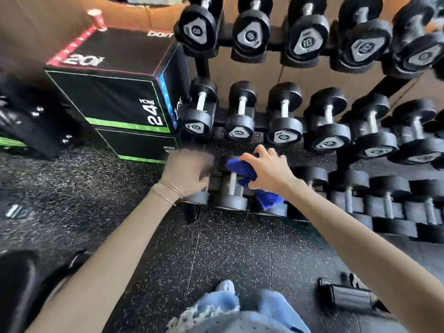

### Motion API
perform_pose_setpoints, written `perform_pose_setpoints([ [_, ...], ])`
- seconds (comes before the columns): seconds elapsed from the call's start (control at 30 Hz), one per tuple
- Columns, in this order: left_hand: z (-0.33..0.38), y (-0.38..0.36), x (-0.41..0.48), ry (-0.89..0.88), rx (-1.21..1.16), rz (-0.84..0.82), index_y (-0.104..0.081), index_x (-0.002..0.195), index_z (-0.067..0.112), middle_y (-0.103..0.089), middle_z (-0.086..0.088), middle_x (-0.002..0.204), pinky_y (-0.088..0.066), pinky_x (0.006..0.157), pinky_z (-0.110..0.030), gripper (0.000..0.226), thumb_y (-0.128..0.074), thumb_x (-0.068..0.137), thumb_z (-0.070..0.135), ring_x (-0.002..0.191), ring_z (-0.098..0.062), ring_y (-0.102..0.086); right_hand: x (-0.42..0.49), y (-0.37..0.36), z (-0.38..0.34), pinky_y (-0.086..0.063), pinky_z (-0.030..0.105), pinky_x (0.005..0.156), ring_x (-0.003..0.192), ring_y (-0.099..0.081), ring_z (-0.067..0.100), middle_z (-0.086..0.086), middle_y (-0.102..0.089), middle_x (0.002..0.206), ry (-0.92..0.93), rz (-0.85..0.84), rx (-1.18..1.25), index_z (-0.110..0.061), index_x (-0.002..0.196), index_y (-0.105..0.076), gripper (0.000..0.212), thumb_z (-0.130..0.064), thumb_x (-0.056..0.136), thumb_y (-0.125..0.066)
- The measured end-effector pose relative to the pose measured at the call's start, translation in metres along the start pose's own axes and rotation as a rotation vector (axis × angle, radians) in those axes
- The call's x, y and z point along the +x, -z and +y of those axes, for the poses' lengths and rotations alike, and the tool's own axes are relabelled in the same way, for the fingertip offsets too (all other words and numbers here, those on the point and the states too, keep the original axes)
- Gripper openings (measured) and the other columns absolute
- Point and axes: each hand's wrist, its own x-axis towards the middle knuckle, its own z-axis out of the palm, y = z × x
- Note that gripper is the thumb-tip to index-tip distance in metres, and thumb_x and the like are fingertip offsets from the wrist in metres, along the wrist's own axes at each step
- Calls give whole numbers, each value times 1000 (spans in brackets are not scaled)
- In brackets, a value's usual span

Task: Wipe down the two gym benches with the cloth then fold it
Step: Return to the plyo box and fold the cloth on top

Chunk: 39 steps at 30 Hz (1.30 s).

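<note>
My right hand (266,169) grips a bunched blue cloth (242,174), and a loose end of it hangs below my wrist over the bottom row of dumbbells (231,188). My left hand (187,170) reaches to the leftmost dumbbell of that bottom row; it is blurred, its fingers curl toward the weight, and I cannot tell whether they hold it. A black padded shape (19,284) at the lower left edge may be a bench. Another dark padded piece (346,296) lies at the lower right.
A three-tier rack of black dumbbells (288,111) fills the upper right. Stacked black plyo boxes (115,97) marked 20 and 24 stand at the left, with a red can (97,19) on top. Speckled rubber floor (240,248) spreads below; my jeans and shoe (225,287) show at the bottom.
</note>
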Motion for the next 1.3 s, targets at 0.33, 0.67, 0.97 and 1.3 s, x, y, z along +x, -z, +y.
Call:
perform_pose_setpoints([
  [0.33, -84, -25, -32, 287, -49, -50, -47, 130, 30, -53, 0, 128, -30, 102, -40, 49, -47, 85, 47, 120, -25, -45, 98, -1, -79, -41, 46, 80, 109, -41, 34, 10, -37, 124, 301, -42, -111, -33, 131, -39, 68, -43, 72, -70],
  [0.67, -161, -28, -7, 512, -76, -106, -45, 134, 29, -53, 2, 130, -32, 104, -40, 50, -48, 87, 47, 122, -24, -44, 225, 9, -118, -43, 48, 87, 113, -42, 34, 8, -38, 123, 490, -98, -80, -34, 132, -38, 65, -41, 75, -70],
  [0.97, -219, -29, 37, 598, -91, -125, -45, 133, 28, -53, 1, 129, -32, 106, -41, 49, -47, 88, 46, 121, -24, -45, 319, 22, -149, -42, 50, 87, 110, -41, 34, 8, -37, 122, 590, -117, -84, -34, 131, -37, 66, -39, 74, -70],
  [1.3, -306, -56, 44, 637, -114, -143, -43, 134, 29, -53, 0, 131, -33, 105, -42, 50, -45, 88, 49, 122, -24, -45, 391, 22, -212, -41, 50, 90, 114, -40, 34, 8, -38, 125, 595, -177, -60, -34, 131, -39, 65, -37, 74, -71],
])
